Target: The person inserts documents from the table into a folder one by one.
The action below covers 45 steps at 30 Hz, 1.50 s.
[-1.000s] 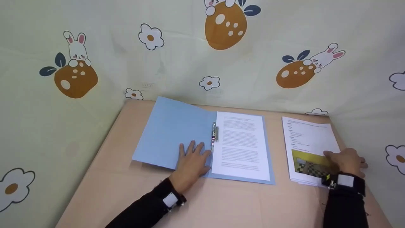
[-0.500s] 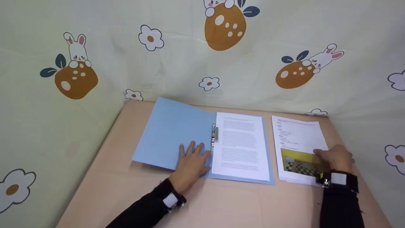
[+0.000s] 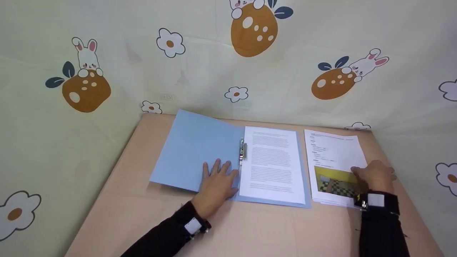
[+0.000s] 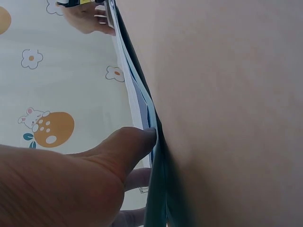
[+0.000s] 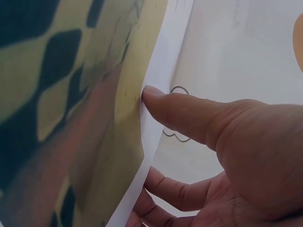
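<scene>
Light blue, the clip folder (image 3: 196, 150) lies open near the far edge of the table (image 3: 257, 232), its metal clip (image 3: 242, 151) along the spine and a printed page (image 3: 271, 164) over its right cover. Only a narrow strip of tabletop parts it from the paper stack (image 3: 335, 150), set near the right edge; broader room runs towards the near edge. The left hand (image 3: 216, 189) rests with fingers spread beside the spine, grasping nothing; the right hand (image 3: 376, 176) pinches the stack's right edge. Right wrist view shows fingers behind the sheets, hidden from the head view; left wrist view shows the left thumb touching the folder's near edge. The print is too small to read; below it, the stack's top sheet bears a yellow, chequered picture (image 3: 335, 181).
</scene>
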Each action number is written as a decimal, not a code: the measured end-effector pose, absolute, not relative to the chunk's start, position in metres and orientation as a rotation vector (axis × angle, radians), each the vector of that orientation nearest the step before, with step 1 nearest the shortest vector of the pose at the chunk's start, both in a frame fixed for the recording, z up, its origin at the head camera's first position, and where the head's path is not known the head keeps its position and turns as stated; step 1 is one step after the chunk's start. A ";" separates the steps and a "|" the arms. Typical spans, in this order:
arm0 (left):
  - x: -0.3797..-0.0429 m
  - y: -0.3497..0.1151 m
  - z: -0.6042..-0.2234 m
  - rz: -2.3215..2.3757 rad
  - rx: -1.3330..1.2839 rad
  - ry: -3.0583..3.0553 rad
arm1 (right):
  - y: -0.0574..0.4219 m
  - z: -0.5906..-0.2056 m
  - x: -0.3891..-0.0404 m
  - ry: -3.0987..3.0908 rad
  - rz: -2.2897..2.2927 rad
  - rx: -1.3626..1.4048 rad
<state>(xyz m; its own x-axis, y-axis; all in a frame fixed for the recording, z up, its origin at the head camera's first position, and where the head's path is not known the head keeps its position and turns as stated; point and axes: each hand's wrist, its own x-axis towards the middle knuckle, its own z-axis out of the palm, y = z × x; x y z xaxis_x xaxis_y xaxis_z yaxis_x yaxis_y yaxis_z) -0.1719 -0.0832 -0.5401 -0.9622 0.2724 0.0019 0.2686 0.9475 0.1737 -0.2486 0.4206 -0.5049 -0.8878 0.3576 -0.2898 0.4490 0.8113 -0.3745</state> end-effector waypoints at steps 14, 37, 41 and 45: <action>-0.170 -0.084 -0.540 0.254 0.440 3.082 | 0.411 -0.503 -0.244 2.814 -0.683 0.670; -0.169 -0.085 -0.541 0.265 0.479 3.115 | 0.424 -0.512 -0.247 3.041 -0.750 0.593; -0.169 -0.085 -0.541 0.269 0.474 3.112 | 0.428 -0.511 -0.248 3.021 -0.782 0.645; -0.169 -0.086 -0.540 0.260 0.486 3.128 | 0.432 -0.511 -0.250 2.968 -0.832 0.704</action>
